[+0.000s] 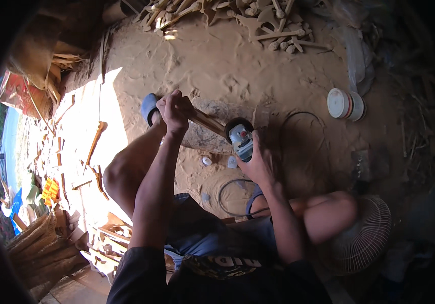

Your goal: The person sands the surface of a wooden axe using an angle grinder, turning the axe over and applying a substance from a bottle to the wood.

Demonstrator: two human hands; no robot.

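Note:
My left hand (174,112) grips one end of a long pale wooden piece (208,122) that slants down to the right, over a sawdust-covered floor. My right hand (256,163) holds a grey and blue angle grinder (240,140) by its body. Its dark disc (237,123) meets the far end of the wooden piece. The grinder's black cable (227,195) loops on the ground below it. My left foot in a blue sandal (149,107) sits just left of my left hand.
A heap of carved wooden pieces (258,20) lies at the top. A white round container (345,104) lies on its side at the right. A white fan (364,238) stands by my right knee. Wood scraps (96,142) and sacks (40,248) lie at the left.

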